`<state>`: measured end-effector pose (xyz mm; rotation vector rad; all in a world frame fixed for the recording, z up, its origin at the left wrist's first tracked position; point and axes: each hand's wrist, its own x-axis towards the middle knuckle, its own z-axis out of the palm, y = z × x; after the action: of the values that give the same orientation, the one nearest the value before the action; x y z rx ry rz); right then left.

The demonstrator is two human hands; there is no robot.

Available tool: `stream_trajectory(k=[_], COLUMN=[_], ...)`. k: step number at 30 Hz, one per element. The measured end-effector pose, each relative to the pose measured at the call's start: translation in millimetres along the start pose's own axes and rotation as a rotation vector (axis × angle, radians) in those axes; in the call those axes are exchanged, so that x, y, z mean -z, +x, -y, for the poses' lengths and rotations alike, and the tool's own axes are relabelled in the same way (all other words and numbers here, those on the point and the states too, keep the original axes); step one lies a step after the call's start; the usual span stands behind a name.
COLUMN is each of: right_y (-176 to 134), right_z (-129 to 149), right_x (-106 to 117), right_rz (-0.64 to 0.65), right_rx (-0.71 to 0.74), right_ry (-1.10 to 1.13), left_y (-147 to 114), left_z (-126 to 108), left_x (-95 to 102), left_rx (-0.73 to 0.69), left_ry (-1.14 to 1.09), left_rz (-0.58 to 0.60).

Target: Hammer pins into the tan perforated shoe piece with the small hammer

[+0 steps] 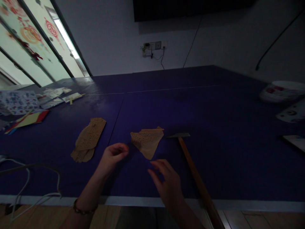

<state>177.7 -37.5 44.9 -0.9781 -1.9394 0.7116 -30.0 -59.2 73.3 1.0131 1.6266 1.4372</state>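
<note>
My left hand [115,156] is raised over the blue tabletop, its fingers curled and tips pressed together. Whatever they may pinch is too small to make out. To its right lies a thin brown piece [147,143] with patterned holes, layered edges and a point toward me. My right hand [166,178] is just below that point, thumb and fingers apart with nothing between them. Left of my left hand rests a longer stack of similar brown perforated pieces [90,136], with slats fanned at its lower end. A hammer-like tool [194,165] with a narrow metal head and long wooden handle lies to the right.
Pale cables [28,178] loop over the table's near left edge. Paper and plastic packets [56,93] lie at the far left beside a patterned box or bag [19,102]. A white tub [283,91] and a dark flat object [294,141] are at right.
</note>
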Motion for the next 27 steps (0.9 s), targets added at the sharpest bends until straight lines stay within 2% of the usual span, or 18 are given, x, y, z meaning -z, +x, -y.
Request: stream_trajectory(k=[3,6,10,12,14,16,17,20,23,27], right_y=[15,26,33,39,48,61,68,83,85,80], right_z=[14,14,3,-1,-5,-8,-10,-20,-32,-41], right_x=[-25,-32,-30,-27,-26,-27,-28,-39,-51,-59], right_rz=[0.052,0.066,0.083,0.065,-0.011,-0.129,-0.194,-0.306,-0.309,-0.312], right_rx=[-0.031,-0.08,-0.114,-0.139,-0.18,-0.209,-0.206,-0.114,-0.078,-0.137], right_ry=[0.108,0.15,0.215,0.247,0.255,0.235,0.222,0.242,0.309,0.254], left_y=[-5,-6,-4,2,16,35,46,71,79,77], left_z=[-6,-11,-13,-9,1,16,24,46,58,63], left_x=[-32.5,-42.0,-39.0,-37.3,-36.6,-37.4,-38.5,-43.5,-48.0,-47.5], left_rx=[-0.001,-0.08,-0.192,-0.25,-0.287,-0.236,-0.178,-0.031,-0.031,-0.028], left_ry=[0.013,0.093,0.237,0.268,0.273,0.271,0.255,0.138,0.024,-0.036], left_rz=[0.29,0.332,0.331,0.258,0.041,-0.213,-0.257,-0.214,-0.211,-0.071])
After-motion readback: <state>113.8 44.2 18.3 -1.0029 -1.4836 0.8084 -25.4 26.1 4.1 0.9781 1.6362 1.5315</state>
